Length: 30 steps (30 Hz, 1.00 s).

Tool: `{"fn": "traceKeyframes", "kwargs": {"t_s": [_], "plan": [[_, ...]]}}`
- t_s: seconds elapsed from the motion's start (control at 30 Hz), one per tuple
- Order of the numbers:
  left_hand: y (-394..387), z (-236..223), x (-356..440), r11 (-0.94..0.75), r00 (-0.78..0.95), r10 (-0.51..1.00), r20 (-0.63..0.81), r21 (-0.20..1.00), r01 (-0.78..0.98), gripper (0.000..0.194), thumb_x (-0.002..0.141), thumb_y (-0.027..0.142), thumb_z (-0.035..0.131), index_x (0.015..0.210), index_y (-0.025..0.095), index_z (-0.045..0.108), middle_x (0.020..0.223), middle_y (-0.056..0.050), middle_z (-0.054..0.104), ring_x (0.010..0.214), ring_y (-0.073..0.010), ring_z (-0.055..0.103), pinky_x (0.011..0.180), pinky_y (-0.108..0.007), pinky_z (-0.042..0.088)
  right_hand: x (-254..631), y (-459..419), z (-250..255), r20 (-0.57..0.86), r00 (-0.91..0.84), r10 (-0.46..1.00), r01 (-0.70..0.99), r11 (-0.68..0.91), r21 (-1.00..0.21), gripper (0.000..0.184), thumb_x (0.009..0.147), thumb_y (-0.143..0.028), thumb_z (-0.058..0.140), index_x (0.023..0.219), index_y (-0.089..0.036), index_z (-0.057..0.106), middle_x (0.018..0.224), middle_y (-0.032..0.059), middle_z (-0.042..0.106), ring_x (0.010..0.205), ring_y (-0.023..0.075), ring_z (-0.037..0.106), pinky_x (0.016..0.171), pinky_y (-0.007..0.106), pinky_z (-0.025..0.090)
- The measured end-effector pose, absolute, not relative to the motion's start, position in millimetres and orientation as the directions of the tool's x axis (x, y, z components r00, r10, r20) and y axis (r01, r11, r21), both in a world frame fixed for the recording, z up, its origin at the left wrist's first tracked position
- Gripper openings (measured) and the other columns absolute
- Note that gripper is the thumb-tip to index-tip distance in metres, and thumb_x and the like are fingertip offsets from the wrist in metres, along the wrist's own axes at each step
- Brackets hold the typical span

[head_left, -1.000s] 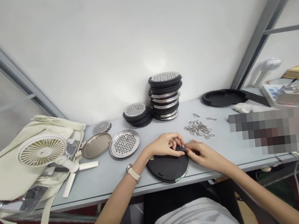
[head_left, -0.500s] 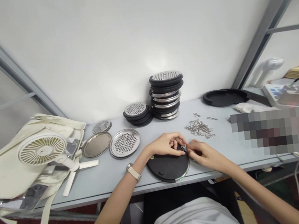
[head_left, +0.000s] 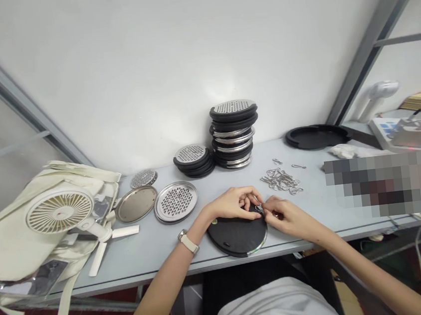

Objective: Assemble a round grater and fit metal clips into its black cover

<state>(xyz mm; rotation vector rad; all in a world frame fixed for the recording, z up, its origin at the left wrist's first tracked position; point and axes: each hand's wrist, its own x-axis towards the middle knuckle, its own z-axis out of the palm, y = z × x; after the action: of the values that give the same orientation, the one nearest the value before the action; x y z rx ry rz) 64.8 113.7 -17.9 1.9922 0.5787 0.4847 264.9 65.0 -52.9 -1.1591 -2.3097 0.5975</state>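
The left hand (head_left: 234, 202) had its fingers curled down onto the rim of a round black disc (head_left: 234, 237), which lay near the table's (head_left: 149, 254) front edge. The right hand (head_left: 286, 218) pinched a small metal clip (head_left: 259, 210) at that rim, below a heap of metal clips (head_left: 280, 181).
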Motion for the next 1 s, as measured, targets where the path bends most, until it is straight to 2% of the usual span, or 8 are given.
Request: {"fn": "traceKeyframes", "kwargs": {"t_s": [0.27, 0.5, 0.63, 0.83, 1.0], "plan": [[112.5, -16.8, 66.0, -0.397, 0.813, 0.580, 0.054, 0.890, 0.224, 0.036, 0.068, 0.022, 0.071, 0.101, 0.015, 0.058, 0.096, -0.005, 0.062, 0.062, -0.0046, 0.050, 0.058, -0.019, 0.039, 263.0, 64.0, -51.5, 0.229, -0.501, 0.835, 0.618, 0.530, -0.581, 0.030, 0.080, -0.017, 0.042, 0.057, -0.022, 0.025, 0.053, -0.0039, 0.034, 0.060, 0.0146, 0.042, 0.057, 0.026, 0.033], [112.5, -16.7, 66.0, -0.410, 0.814, 0.578, 0.058, 0.883, 0.229, 0.035, 0.069, 0.021, 0.070, 0.101, 0.015, 0.058, 0.091, -0.004, 0.062, 0.062, -0.0049, 0.050, 0.058, -0.019, 0.038, 261.7, 61.8, -48.2, 0.242, -0.466, 0.851, 0.619, 0.509, -0.599, 0.029, 0.078, -0.016, 0.044, 0.054, -0.022, 0.027, 0.052, -0.0036, 0.036, 0.060, 0.0147, 0.044, 0.056, 0.025, 0.034], [112.9, -17.1, 65.9, -0.411, 0.817, 0.573, 0.072, 0.887, 0.211, 0.035, 0.069, 0.021, 0.070, 0.101, 0.016, 0.057, 0.092, -0.004, 0.062, 0.062, -0.0047, 0.050, 0.057, -0.019, 0.038, 261.6, 61.8, -47.8, 0.232, -0.461, 0.856, 0.627, 0.500, -0.597, 0.030, 0.080, -0.018, 0.043, 0.054, -0.022, 0.028, 0.052, -0.0033, 0.038, 0.060, 0.0148, 0.045, 0.057, 0.025, 0.035], [113.3, -18.2, 65.2, -0.424, 0.812, 0.574, 0.103, 0.886, 0.187, 0.037, 0.069, 0.023, 0.070, 0.103, 0.016, 0.057, 0.086, -0.001, 0.059, 0.059, -0.0041, 0.050, 0.053, -0.018, 0.035, 262.3, 63.2, -46.7, 0.220, -0.495, 0.841, 0.602, 0.514, -0.611, 0.029, 0.089, -0.024, 0.039, 0.060, -0.020, 0.042, 0.059, -0.0001, 0.050, 0.061, 0.0151, 0.049, 0.060, 0.027, 0.038], [112.6, -16.4, 65.2, -0.404, 0.811, 0.580, 0.084, 0.893, 0.197, 0.036, 0.068, 0.020, 0.070, 0.101, 0.015, 0.057, 0.088, -0.002, 0.061, 0.059, -0.0038, 0.051, 0.053, -0.017, 0.036, 263.6, 64.3, -49.4, 0.233, -0.495, 0.837, 0.593, 0.521, -0.614, 0.030, 0.087, -0.022, 0.042, 0.057, -0.020, 0.042, 0.057, -0.0007, 0.048, 0.061, 0.0151, 0.048, 0.059, 0.026, 0.038]]}}
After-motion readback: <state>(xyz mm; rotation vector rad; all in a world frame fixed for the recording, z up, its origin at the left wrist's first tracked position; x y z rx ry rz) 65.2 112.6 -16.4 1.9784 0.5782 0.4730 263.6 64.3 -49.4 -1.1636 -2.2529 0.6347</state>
